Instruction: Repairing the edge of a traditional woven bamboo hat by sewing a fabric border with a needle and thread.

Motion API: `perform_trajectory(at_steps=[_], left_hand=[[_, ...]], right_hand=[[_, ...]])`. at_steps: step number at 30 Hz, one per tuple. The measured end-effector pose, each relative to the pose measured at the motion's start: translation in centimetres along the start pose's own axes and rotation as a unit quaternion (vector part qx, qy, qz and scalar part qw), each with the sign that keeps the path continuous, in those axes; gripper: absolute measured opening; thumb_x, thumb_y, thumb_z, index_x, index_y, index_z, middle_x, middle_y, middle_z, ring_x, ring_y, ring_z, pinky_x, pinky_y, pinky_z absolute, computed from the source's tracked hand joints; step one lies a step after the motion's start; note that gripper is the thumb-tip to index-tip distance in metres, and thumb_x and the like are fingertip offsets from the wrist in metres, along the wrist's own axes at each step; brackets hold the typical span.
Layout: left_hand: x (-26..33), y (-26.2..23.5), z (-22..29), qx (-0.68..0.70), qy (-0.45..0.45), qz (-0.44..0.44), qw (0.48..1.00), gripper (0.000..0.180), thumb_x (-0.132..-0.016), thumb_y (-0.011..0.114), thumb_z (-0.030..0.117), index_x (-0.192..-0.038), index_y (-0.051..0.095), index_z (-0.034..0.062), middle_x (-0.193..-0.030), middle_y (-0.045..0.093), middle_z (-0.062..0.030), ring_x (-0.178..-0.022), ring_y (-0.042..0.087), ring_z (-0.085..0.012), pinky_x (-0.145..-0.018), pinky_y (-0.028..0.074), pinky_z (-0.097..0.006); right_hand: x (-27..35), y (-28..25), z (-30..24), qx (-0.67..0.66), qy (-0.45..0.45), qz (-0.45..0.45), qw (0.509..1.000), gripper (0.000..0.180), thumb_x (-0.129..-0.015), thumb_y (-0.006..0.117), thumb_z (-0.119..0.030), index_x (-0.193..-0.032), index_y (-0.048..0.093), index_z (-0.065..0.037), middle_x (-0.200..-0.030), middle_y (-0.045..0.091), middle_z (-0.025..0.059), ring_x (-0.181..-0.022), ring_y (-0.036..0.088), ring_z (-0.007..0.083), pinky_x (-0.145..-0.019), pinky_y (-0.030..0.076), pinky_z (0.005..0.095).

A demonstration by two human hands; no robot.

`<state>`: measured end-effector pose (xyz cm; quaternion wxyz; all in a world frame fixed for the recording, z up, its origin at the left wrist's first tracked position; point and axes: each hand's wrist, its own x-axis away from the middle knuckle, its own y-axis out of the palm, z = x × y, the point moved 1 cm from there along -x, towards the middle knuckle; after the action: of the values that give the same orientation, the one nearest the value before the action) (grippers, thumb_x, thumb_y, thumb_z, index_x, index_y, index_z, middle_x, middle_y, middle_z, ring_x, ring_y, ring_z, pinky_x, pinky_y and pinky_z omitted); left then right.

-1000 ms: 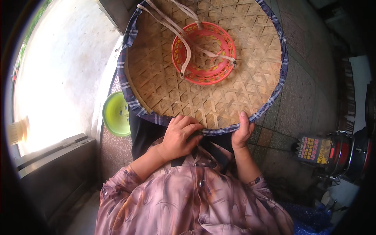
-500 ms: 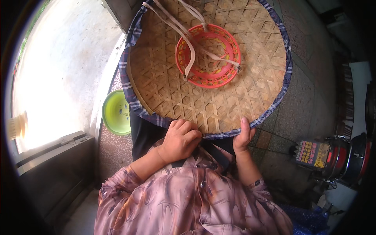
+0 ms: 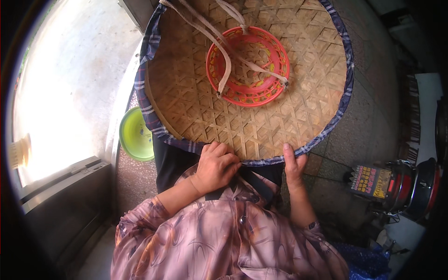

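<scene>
One round woven tray point(image 3: 303, 119), held out over dark trousers point(image 3: 164, 163): left hand point(image 3: 215, 166) has its grip curled on the checked cloth rim point(image 3: 265, 162), right hand point(image 3: 295, 170) clasps that same rim, thumb point(image 3: 289, 155) on top! On the tray sits a red basket point(image 3: 249, 101) (pale cords point(image 3: 227, 70) fastened to it), green basin point(image 3: 135, 135) out to the left.

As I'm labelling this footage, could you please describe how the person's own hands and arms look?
The left hand and right hand are ungloved, with no watch visible at either wrist. The left sleeve and right sleeve are dusky pink with darker streaks.
</scene>
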<state>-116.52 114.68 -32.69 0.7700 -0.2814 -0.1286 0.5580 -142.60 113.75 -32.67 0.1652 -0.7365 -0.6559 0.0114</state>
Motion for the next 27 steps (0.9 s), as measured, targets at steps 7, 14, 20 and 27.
perform_trajectory(at_steps=[7, 14, 20, 27], left_hand=[[-0.6, 0.7, -0.3, -0.034, -0.032, 0.001, 0.999, 0.009, -0.075, 0.075, 0.015, -0.078, 0.068, 0.0113, -0.093, 0.06, -0.0043, -0.092, 0.056, -0.027, -0.08, 0.041, -0.04], [-0.6, 0.9, -0.2, -0.048, -0.023, 0.024, 0.998, 0.01, -0.073, 0.076, 0.014, -0.077, 0.067, 0.0121, -0.093, 0.06, -0.0044, -0.091, 0.056, -0.0273, -0.08, 0.041, -0.04], [-0.6, 1.3, -0.1, -0.064, -0.026, 0.034, 0.997, 0.011, -0.073, 0.076, 0.013, -0.077, 0.066, 0.013, -0.092, 0.06, -0.0035, -0.09, 0.056, -0.027, -0.079, 0.041, -0.041], [-0.8, 1.4, -0.1, -0.086, -0.021, 0.035, 0.995, 0.011, -0.073, 0.076, 0.015, -0.077, 0.065, 0.0122, -0.091, 0.059, -0.0033, -0.091, 0.055, -0.0269, -0.077, 0.04, -0.041]], right_hand=[[0.0, -6.7, -5.1, -0.002, -0.133, 0.191, 0.972, 0.023, -0.1, 0.058, -0.009, -0.12, 0.06, 0.002, -0.095, 0.06, 0.0025, -0.078, 0.053, 0.0085, -0.066, 0.043, 0.0223], [-0.5, 2.4, -9.0, 0.222, -0.231, -0.206, 0.925, 0.011, -0.089, 0.064, -0.001, -0.099, 0.067, 0.001, -0.082, 0.062, 0.0118, -0.07, 0.064, 0.0253, -0.062, 0.05, 0.0328], [-1.4, 5.2, -7.0, 0.385, -0.217, -0.307, 0.843, 0.012, -0.083, 0.072, -0.009, -0.093, 0.067, -0.005, -0.089, 0.065, 0.0123, -0.08, 0.067, 0.0346, -0.071, 0.053, 0.0436], [-1.3, 6.5, -6.6, 0.455, -0.212, -0.345, 0.793, 0.013, -0.081, 0.072, -0.012, -0.088, 0.063, -0.006, -0.088, 0.062, 0.0125, -0.082, 0.067, 0.0345, -0.072, 0.053, 0.0454]])
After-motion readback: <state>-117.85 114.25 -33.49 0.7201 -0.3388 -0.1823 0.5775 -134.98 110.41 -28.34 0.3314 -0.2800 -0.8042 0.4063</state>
